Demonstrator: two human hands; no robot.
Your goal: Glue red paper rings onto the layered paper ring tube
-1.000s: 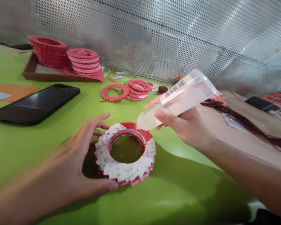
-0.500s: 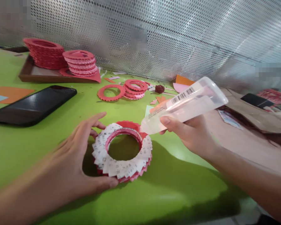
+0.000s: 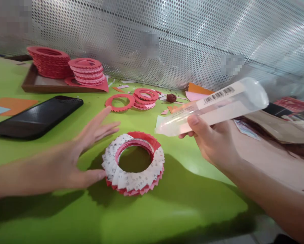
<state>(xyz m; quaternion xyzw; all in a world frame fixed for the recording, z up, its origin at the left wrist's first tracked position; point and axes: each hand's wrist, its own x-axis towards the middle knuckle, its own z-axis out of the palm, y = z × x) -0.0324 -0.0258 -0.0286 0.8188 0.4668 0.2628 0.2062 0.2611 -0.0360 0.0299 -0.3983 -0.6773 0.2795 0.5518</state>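
Observation:
A stacked paper ring [image 3: 133, 164], red with white printed tabs around its top, lies on the green table [image 3: 167, 210]. My left hand [image 3: 78, 156] hovers just left of it, fingers spread, thumb tip close to the ring's left edge, holding nothing. My right hand [image 3: 213, 142] grips a clear glue bottle [image 3: 213, 106] with a barcode label, held nearly level, its nozzle end pointing left above and to the right of the ring.
A black phone [image 3: 37, 117] lies at the left. A brown tray [image 3: 37, 86] at the back left holds stacks of red rings [image 3: 87, 71]. Loose red rings [image 3: 131, 99] and paper scraps lie mid-table. Perforated metal panel behind; brown paper and another dark phone [image 3: 277, 109] at the right.
My left hand has let go of the ring and opened, drawing back to the left. My right hand has lifted the bottle away from the ring and tilted it closer to level.

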